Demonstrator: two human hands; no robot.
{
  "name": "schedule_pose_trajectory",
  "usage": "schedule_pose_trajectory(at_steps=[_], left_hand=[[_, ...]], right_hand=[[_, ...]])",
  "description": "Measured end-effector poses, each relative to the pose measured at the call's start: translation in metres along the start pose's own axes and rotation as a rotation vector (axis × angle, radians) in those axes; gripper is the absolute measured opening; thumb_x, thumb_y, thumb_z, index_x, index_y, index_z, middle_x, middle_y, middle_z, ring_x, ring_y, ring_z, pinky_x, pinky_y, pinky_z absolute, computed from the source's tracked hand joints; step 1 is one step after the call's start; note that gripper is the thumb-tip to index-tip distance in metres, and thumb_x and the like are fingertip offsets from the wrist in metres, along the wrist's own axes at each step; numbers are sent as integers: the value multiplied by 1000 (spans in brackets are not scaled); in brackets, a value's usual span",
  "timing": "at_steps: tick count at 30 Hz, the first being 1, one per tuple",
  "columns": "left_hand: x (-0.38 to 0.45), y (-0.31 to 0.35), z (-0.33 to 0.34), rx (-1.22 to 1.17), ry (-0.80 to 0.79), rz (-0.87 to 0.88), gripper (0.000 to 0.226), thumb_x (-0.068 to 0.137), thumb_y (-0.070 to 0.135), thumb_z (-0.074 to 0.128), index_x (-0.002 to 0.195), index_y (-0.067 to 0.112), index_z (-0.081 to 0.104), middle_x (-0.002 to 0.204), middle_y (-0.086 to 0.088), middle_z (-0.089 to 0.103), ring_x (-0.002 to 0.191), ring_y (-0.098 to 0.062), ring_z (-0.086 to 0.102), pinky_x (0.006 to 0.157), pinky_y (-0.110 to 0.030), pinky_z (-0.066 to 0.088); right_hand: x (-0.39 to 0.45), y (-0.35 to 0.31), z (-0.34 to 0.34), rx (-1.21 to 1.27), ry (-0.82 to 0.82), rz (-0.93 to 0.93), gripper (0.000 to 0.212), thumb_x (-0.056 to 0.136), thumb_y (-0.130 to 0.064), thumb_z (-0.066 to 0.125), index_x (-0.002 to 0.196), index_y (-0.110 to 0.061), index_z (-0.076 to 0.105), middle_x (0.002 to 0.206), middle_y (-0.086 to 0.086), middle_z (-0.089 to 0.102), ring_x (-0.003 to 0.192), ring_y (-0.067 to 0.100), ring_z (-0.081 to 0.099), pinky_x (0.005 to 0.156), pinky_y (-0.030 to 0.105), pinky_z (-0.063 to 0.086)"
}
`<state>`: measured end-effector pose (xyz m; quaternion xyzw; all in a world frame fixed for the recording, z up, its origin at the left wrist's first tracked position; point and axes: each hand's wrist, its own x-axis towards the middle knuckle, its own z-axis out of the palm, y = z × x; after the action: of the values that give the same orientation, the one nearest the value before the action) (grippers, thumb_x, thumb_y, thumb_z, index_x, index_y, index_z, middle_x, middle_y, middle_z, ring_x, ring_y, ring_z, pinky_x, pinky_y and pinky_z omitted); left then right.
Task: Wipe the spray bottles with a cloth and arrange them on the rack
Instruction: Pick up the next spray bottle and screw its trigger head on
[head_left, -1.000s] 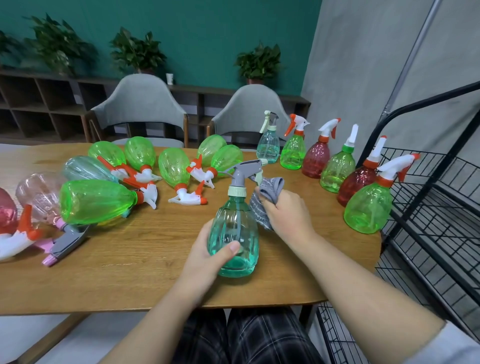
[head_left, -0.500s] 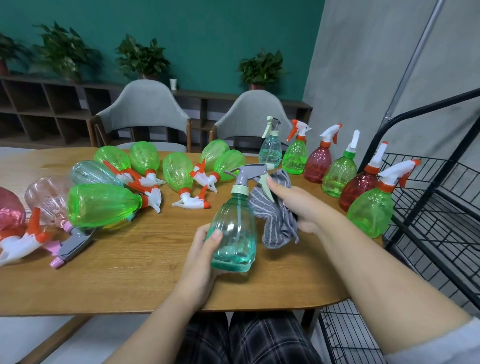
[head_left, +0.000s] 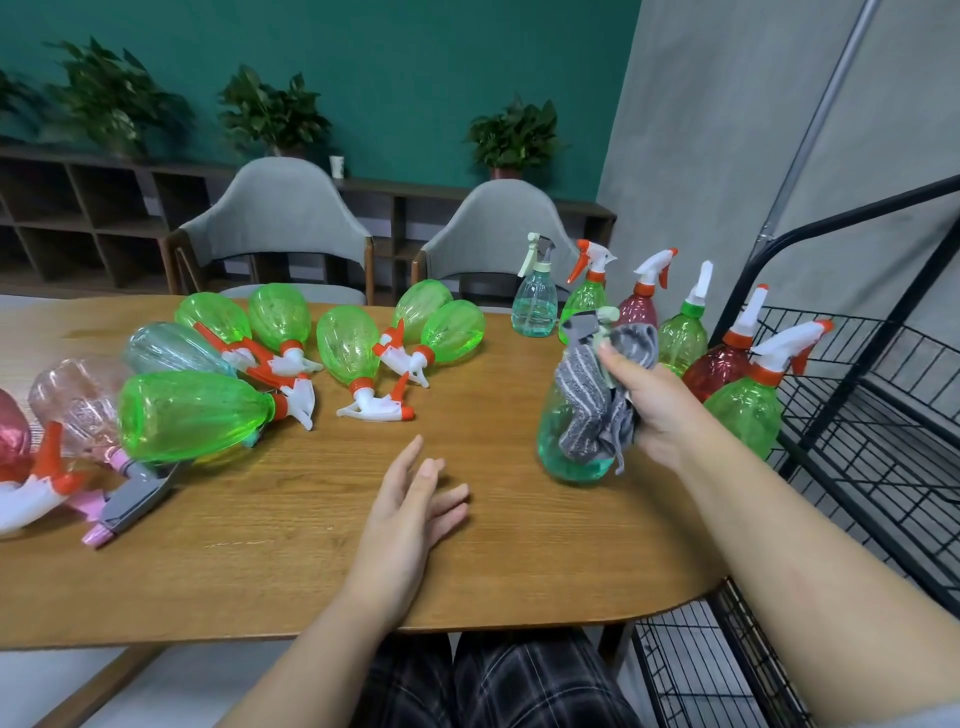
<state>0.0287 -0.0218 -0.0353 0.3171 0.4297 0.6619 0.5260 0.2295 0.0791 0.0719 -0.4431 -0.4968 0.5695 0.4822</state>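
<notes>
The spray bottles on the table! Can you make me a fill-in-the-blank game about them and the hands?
1. The right hand holds a teal bottle together with a gray ____.
2. The left hand is open and holds ____.
3. The big green bottle at the left lies on its ____.
4. The black wire rack stands to the ____ of the table.

Missing words: cloth; nothing; side; right
</notes>
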Motion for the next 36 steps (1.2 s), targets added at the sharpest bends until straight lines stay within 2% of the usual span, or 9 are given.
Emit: schedule_pose_trajectory(at_steps=[7, 12, 16, 21, 25, 28, 31, 33, 36], left_hand=[[2, 0, -1, -18, 29, -17, 37, 102, 12, 45, 137, 25, 47, 129, -9, 58, 107, -30, 67, 82, -28, 59], [4, -1, -4, -20, 25, -36, 37, 102, 5, 43, 134, 23, 49, 127, -9, 59, 104, -28, 69, 83, -29, 59], [5, -1, -5, -27, 18, -49, 40, 100, 6, 46, 137, 21, 49, 127, -9, 60, 102, -27, 70, 83, -29, 59], [6, 2, -4, -62, 35, -57, 40, 100, 5, 46, 137, 20, 49, 128, -11, 60, 103, -29, 70, 83, -31, 59], [5, 3, -4, -84, 53, -73, 40, 101, 4, 45, 138, 19, 49, 128, -11, 59, 103, -29, 70, 84, -31, 59], [5, 5, -4, -121, 60, -75, 40, 101, 4, 44, 138, 18, 49, 129, -11, 59, 104, -29, 70, 84, -33, 59], [5, 6, -4, -187, 74, -108, 40, 101, 4, 44, 138, 17, 49, 128, -12, 60, 104, -30, 70, 87, -36, 57], [6, 9, -4, -287, 76, -148, 40, 101, 3, 42, 139, 15, 49, 128, -16, 60, 102, -33, 70, 84, -36, 59], [15, 25, -1, -410, 64, -153, 38, 100, 2, 39, 135, 11, 52, 126, -21, 61, 97, -34, 71, 78, -33, 60]], right_hand=[[26, 6, -35, -2, 187, 7, 11, 94, -19, 59, 103, -16, 62, 103, 5, 71, 93, 19, 67, 84, 39, 52], [45, 10, -54, -218, 231, 2, 35, 93, -37, 57, 118, -12, 61, 110, 5, 69, 101, 22, 65, 90, 39, 49], [54, 26, -57, -454, 315, 8, 27, 85, -40, 68, 83, -14, 64, 87, 5, 70, 80, 22, 63, 72, 32, 47], [70, 66, -58, -621, 462, 27, 39, 89, -29, 64, 63, -16, 39, 61, 6, 45, 56, 21, 42, 57, 31, 33], [93, 72, -58, -790, 530, -22, 39, 92, -31, 58, 64, -15, 36, 91, 10, 41, 66, 21, 41, 57, 30, 30], [109, 75, -60, -805, 500, -50, 39, 92, -28, 57, 64, -21, 31, 93, 6, 38, 68, 17, 39, 53, 28, 26], [114, 69, -56, -746, 438, -52, 21, 93, -18, 56, 74, -14, 47, 75, 4, 48, 60, 15, 44, 54, 28, 31], [119, 66, -52, -742, 380, -34, 9, 94, -16, 53, 88, -10, 53, 75, 5, 51, 64, 18, 46, 55, 28, 32], [132, 60, -46, -780, 317, -6, 13, 95, -19, 52, 90, -7, 53, 76, 10, 49, 70, 23, 46, 61, 32, 32]])
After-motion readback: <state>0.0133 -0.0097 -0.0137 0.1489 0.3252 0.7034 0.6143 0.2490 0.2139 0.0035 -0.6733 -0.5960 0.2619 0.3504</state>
